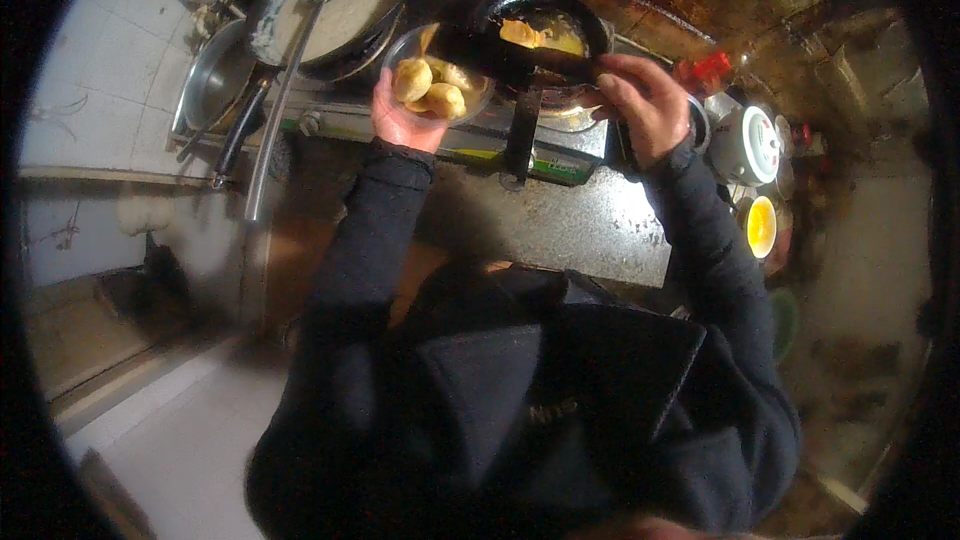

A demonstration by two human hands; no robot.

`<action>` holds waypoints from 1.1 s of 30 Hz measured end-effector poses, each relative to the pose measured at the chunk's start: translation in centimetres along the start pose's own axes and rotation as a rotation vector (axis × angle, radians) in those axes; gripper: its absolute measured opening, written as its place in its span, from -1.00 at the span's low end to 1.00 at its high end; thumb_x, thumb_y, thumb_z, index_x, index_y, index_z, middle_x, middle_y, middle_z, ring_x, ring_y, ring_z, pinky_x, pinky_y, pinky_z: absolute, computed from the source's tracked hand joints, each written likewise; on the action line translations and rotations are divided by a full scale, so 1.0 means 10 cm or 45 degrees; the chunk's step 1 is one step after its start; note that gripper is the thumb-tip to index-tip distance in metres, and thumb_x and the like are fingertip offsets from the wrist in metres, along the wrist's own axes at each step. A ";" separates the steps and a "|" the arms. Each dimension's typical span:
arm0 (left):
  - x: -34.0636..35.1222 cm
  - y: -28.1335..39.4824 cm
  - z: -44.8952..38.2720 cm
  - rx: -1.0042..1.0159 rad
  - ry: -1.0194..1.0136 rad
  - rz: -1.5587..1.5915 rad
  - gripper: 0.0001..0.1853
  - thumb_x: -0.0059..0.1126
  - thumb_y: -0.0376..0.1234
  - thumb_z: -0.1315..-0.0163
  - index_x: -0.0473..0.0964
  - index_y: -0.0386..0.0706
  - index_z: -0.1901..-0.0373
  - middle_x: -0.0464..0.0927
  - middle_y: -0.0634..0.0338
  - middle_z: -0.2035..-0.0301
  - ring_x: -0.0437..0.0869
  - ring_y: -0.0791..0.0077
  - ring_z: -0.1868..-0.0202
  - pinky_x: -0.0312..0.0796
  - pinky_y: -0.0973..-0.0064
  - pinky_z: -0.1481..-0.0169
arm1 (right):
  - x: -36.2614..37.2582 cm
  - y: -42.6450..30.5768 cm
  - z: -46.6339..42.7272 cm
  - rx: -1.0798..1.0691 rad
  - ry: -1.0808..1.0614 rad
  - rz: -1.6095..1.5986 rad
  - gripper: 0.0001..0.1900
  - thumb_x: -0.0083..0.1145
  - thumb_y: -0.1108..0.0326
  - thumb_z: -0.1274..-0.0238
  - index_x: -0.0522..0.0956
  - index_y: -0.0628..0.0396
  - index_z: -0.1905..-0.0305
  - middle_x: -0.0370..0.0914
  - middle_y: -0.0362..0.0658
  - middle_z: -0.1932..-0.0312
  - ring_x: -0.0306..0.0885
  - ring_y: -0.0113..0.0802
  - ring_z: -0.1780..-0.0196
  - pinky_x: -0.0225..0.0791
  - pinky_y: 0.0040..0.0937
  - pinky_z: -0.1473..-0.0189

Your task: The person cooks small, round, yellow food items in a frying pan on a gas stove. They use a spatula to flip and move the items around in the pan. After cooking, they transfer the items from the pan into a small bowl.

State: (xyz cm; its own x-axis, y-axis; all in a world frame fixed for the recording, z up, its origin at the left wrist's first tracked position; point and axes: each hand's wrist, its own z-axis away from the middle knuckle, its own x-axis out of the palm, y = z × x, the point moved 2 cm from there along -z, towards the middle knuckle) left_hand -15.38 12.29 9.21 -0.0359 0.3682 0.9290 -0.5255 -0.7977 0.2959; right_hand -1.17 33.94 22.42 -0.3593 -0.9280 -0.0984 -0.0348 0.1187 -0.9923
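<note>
My left hand [405,118] holds a clear bowl [480,106] with several pale yellow, rounded food pieces [444,100] inside. My right hand [646,106] grips a dark utensil [559,62] that reaches left towards the bowl; its far end is too dark to make out. Another yellowish piece [426,39] stands at the bowl's far rim. Behind the utensil, a small black frying pan [596,19] on the stove holds an orange-yellow piece [521,34] and some yellow liquid or food.
At the upper left, a large pan [259,22] holds pale batter and a metal ladle [289,82]. A steel basin [206,94] is beside it. The gas stove [566,163] lies beneath my hands. Rightward are a white rice cooker [750,144] and a bowl of yellow liquid [761,226].
</note>
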 end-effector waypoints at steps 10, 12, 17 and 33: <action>-0.05 -0.01 0.02 -0.022 -0.017 -0.055 -0.48 -0.04 -0.01 -0.14 0.35 -0.18 -0.01 0.41 0.10 0.00 0.39 0.14 -0.07 0.19 0.10 -0.19 | -0.06 0.03 -0.02 -0.034 0.091 -0.113 -0.67 0.09 0.38 -0.14 0.41 0.39 0.05 0.54 0.01 0.33 0.59 -0.28 0.37 0.46 -0.47 0.35; -0.06 -0.02 0.01 -0.017 -0.008 -0.024 -0.48 -0.04 -0.01 -0.15 0.35 -0.18 -0.01 0.42 0.09 0.01 0.39 0.13 -0.06 0.20 0.10 -0.19 | -0.03 0.02 0.01 -0.045 0.002 0.058 -0.67 0.09 0.39 -0.15 0.41 0.39 0.05 0.54 -0.01 0.37 0.59 -0.29 0.40 0.46 -0.49 0.39; -0.08 -0.04 -0.01 -0.004 -0.001 -0.037 -0.47 -0.01 0.00 -0.12 0.37 -0.18 0.01 0.43 0.10 0.01 0.42 0.14 -0.05 0.24 0.12 -0.17 | 0.00 0.04 0.05 -0.025 -0.042 0.098 -0.69 0.09 0.40 -0.16 0.41 0.39 0.06 0.54 -0.02 0.42 0.58 -0.34 0.45 0.45 -0.53 0.46; -0.11 -0.07 -0.01 -0.123 -0.147 -0.228 -0.50 -0.29 -0.08 -0.24 0.35 -0.24 -0.05 0.45 0.07 0.01 0.50 0.20 0.01 0.40 0.26 -0.05 | 0.21 -0.43 -0.04 -0.071 -0.347 0.533 -0.81 0.05 0.41 -0.18 0.52 0.25 0.14 0.54 -0.15 0.52 0.51 -0.55 0.54 0.38 -0.60 0.49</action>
State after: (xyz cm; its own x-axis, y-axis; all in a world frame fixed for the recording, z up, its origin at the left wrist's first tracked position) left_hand -15.05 12.55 7.99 0.1599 0.4386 0.8843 -0.5938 -0.6729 0.4411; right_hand -2.12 31.65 26.55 -0.0967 -0.8545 -0.5104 0.0081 0.5121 -0.8589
